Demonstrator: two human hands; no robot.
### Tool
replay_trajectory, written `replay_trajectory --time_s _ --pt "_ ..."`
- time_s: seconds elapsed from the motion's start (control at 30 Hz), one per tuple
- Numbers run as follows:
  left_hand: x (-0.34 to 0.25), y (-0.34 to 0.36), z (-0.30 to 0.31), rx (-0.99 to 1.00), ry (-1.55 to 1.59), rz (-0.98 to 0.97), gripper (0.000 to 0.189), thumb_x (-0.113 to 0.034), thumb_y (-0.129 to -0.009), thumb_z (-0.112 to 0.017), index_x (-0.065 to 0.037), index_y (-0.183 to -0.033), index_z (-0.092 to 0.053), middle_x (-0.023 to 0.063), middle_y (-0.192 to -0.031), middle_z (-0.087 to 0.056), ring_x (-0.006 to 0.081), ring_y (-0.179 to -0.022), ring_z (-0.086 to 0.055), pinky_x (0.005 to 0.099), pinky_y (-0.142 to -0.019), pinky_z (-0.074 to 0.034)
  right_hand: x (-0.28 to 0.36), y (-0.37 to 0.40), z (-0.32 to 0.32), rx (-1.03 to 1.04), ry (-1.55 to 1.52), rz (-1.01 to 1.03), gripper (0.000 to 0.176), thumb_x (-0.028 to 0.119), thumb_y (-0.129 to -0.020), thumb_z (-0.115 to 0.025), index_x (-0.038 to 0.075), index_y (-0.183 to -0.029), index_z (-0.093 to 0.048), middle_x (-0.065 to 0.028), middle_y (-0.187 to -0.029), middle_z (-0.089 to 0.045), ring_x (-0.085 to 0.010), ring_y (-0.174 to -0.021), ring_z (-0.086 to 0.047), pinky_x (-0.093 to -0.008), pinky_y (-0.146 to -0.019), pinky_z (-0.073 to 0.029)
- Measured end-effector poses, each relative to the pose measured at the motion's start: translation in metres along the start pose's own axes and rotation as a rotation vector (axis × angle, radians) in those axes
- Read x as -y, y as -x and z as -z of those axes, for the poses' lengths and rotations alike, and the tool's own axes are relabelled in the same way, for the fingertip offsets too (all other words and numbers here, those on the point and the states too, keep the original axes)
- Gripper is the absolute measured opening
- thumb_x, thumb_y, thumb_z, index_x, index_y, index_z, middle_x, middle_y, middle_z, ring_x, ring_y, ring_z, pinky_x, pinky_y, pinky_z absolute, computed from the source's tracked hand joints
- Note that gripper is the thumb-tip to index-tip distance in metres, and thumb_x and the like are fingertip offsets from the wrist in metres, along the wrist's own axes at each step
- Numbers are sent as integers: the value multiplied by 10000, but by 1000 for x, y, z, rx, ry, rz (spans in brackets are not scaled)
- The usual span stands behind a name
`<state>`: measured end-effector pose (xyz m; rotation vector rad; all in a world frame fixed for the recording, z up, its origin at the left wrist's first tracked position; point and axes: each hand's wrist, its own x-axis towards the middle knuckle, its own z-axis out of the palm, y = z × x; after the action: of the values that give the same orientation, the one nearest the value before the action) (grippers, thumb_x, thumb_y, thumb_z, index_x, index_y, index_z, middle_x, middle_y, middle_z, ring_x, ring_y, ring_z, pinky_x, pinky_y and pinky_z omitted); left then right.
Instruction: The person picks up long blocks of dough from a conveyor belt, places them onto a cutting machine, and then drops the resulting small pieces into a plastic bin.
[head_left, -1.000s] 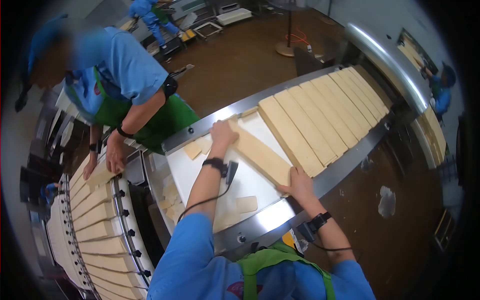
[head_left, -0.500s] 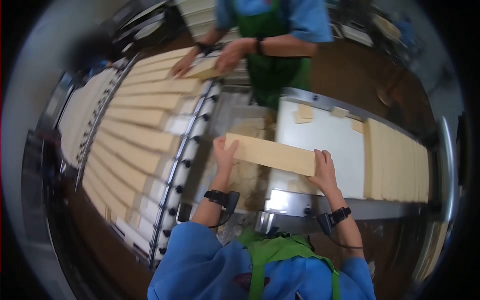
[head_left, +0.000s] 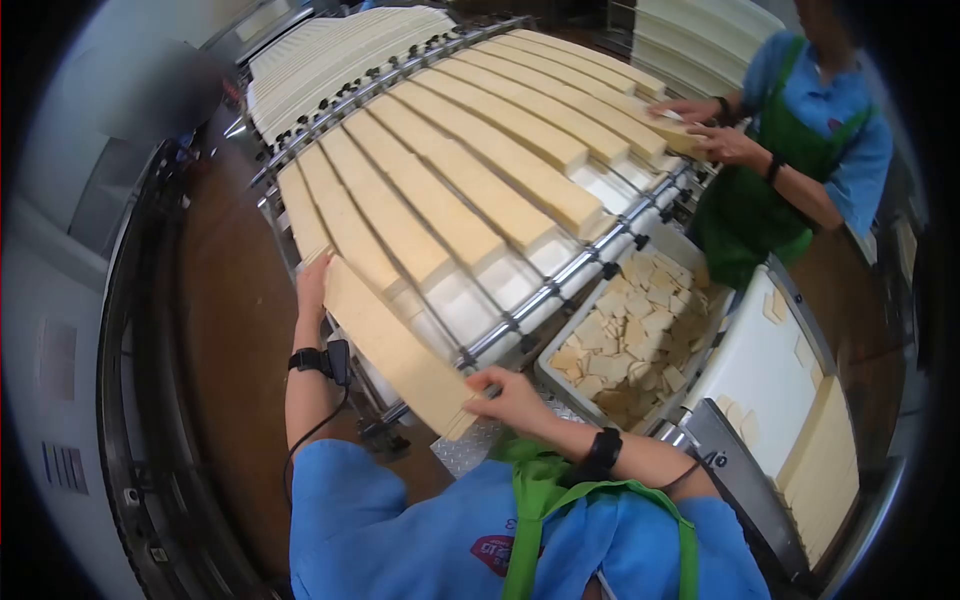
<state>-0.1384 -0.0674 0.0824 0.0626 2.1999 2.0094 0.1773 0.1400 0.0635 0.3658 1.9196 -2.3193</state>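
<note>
I hold a long pale slab [head_left: 390,345] by its two ends, over the near end of a slatted conveyor [head_left: 545,292]. My left hand [head_left: 312,285] grips the slab's far-left end. The end nearest me is under my right hand [head_left: 512,395]. The slab lies alongside several similar slabs [head_left: 470,165] that rest in white trays across the conveyor. Both my wrists wear black bands with cables.
A white bin [head_left: 640,325] of broken pale pieces stands right of the conveyor. Beyond it is a white belt [head_left: 760,375] with more slabs [head_left: 825,465]. A co-worker in a green apron [head_left: 770,195] handles a slab at the far right end.
I have turned left and carried the slab from the white belt, over the bin of pieces, to the near end of the slatted conveyor. The co-worker still handles a slab there.
</note>
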Motion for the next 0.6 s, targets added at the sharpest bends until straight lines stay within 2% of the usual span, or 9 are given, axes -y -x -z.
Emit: replay_trajectory --time_s 0.07,0.1,0.13,0.23,0.27,0.37,0.47,0.5,0.6 --pt "34 -16 29 15 -249 -54 316 -260 -837 -550 28 -957 -605 45 -815 -620 114 -794 -562 249 -692 -439 -5 -7 -39 77 -249 -147 304 49 -709 -678 -7 -973 -538 -41 -879 -504 -138 -746 -560 -241 -646 -521" --pt "52 -23 42 24 -376 -77 333 -262 -836 -550 40 -968 -597 48 -814 -620 127 -805 -564 263 -708 -442 -11 -10 -48 106 -260 -179 305 31 -716 -668 -8 -987 -533 -37 -890 -489 -141 -764 -562 -247 -652 -531" --pt "58 -22 44 120 -391 -137 345 -286 -851 -503 37 -935 -590 114 -862 -630 230 -844 -587 323 -756 -439 -18 -14 -57 130 -274 -210 308 12 -724 -659 -8 -1001 -528 -33 -901 -473 -145 -782 -565 -254 -659 -541" --pt "47 -24 37 193 -891 -337 390 -344 -868 -440 15 -884 -592 196 -906 -613 335 -896 -565 362 -779 -434 -13 -24 -71 128 -274 -273 305 -25 -728 -622 -9 -1014 -518 -34 -934 -453 -151 -817 -561 -260 -661 -545" --pt "69 -52 53 345 -1090 -435 431 -388 -871 -397 -3 -861 -588 222 -949 -586 398 -958 -509 408 -822 -406 -8 -28 -74 109 -274 -276 304 -28 -724 -610 -6 -1014 -519 -37 -935 -455 -154 -826 -557 -260 -652 -539" --pt "20 -37 42 350 -1496 -669 392 -373 -847 -439 -14 -893 -589 179 -970 -591 371 -1029 -471 433 -863 -368 8 -35 -81 97 -223 -281 317 -39 -703 -550 -4 -1016 -506 -52 -920 -470 -157 -833 -542 -267 -665 -509" --pt "9 -44 48 347 -1541 -758 358 -356 -819 -476 -27 -891 -596 148 -986 -592 353 -1093 -422 451 -892 -334 -3 -49 -87 87 -99 -196 360 -30 -678 -513 -5 -1037 -509 -70 -923 -485 -179 -866 -531 -267 -715 -469" --pt "11 -47 49 285 -1480 -759 355 -355 -812 -485 -29 -900 -595 141 -992 -591 350 -1098 -417 449 -892 -334 -13 -57 -90 81 -51 -158 379 -25 -670 -506 -6 -1048 -513 -75 -928 -489 -190 -883 -529 -265 -735 -455" --pt "22 -50 53 139 -1311 -704 362 -350 -801 -504 -32 -960 -577 134 -1044 -572 350 -1119 -399 446 -906 -326 -39 -88 -102 -59 279 191 439 -21 -666 -496 -21 -1105 -481 -125 -1018 -515 -232 -973 -507 -288 -867 -399"
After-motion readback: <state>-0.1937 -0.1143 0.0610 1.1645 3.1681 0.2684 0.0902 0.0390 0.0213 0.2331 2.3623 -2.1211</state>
